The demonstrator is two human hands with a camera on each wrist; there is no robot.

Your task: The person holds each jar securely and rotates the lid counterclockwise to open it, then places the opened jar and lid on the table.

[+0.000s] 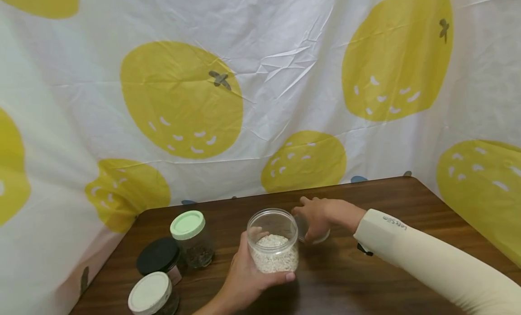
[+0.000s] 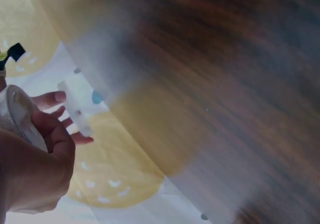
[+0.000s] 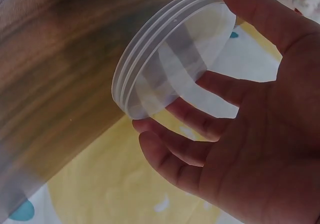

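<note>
In the head view my left hand [image 1: 246,276] grips a clear jar [image 1: 272,262] part-filled with pale flakes that look like oats. The jar's mouth is uncovered and tilted toward the camera, with my thumb across its lower front. To its right, my right hand [image 1: 319,215] holds a clear round lid [image 3: 170,59] low over the table. The right wrist view shows the thumb at one end of the lid's ridged rim and fingertips around the other side. Behind the jar [image 2: 22,116] in the left wrist view, the lid [image 2: 75,109] appears edge-on among the right fingers.
At the table's left stand a jar with a mint-green lid [image 1: 188,224] and dark contents, a jar with a black lid [image 1: 158,256], and a jar with a white lid [image 1: 149,293]. A lemon-print curtain [image 1: 260,79] hangs behind the brown wooden table [image 1: 378,279].
</note>
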